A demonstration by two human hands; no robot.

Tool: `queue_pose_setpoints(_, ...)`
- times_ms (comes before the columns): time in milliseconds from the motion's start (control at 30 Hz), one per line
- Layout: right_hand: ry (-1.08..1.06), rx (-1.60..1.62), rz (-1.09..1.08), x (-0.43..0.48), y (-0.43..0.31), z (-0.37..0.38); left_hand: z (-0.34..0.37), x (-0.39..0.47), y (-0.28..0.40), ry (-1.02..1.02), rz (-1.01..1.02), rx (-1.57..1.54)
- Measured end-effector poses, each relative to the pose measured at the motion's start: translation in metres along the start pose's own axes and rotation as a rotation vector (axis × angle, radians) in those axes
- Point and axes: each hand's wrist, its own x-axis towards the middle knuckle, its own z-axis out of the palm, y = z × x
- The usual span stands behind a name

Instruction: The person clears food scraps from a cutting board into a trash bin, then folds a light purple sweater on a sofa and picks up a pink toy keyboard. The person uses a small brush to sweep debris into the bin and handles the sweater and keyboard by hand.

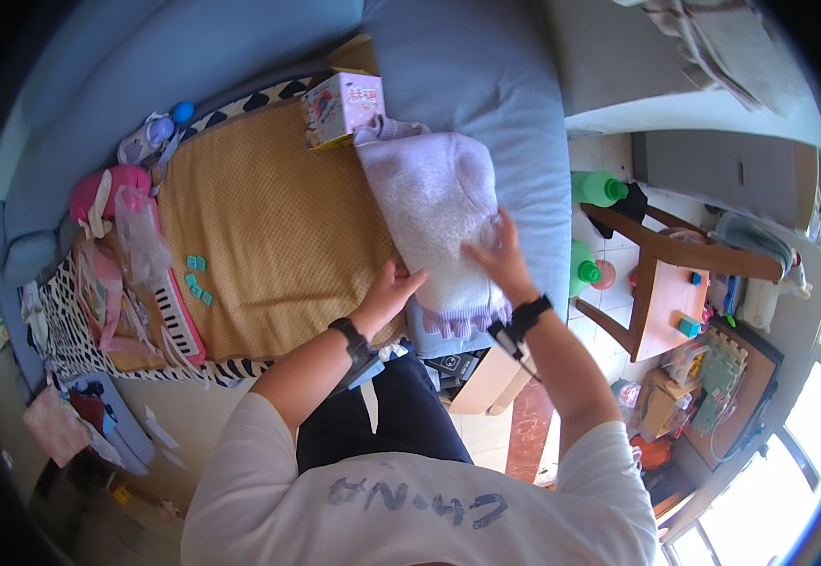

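Note:
A lilac and white knitted garment [438, 212] lies folded on the sofa, partly over the edge of a tan woven mat [276, 212]. Its ribbed, ruffled hem points towards me. My left hand [387, 296] is at the garment's left edge, thumb near the knit; some fingertips are hidden at the edge. My right hand [502, 260] rests at its right side, fingers spread on the fabric. Whether either hand pinches the cloth cannot be told. A printed lilac cardboard box [345, 106] with raised flaps touches or nearly touches the garment's far end.
Left on the mat are small teal blocks [198, 279], a pink toy keyboard [177, 318], a clear plastic bag [140, 233] and a pink item [109, 194]. Right of the blue-grey sofa [523, 141] stand green bottles [594, 187] and a wooden chair [672, 283].

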Motion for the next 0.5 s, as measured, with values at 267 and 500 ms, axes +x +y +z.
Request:
queue_pose_setpoints(267,-0.092,0.082,0.274,-0.065,0.033,0.009,-0.009,0.031,-0.009,0.092,0.074,0.276)
queue_pose_setpoints(500,0.071,-0.431,-0.011,-0.049,0.034,0.023,-0.043,-0.004,-0.006,0.029,0.002,0.587)
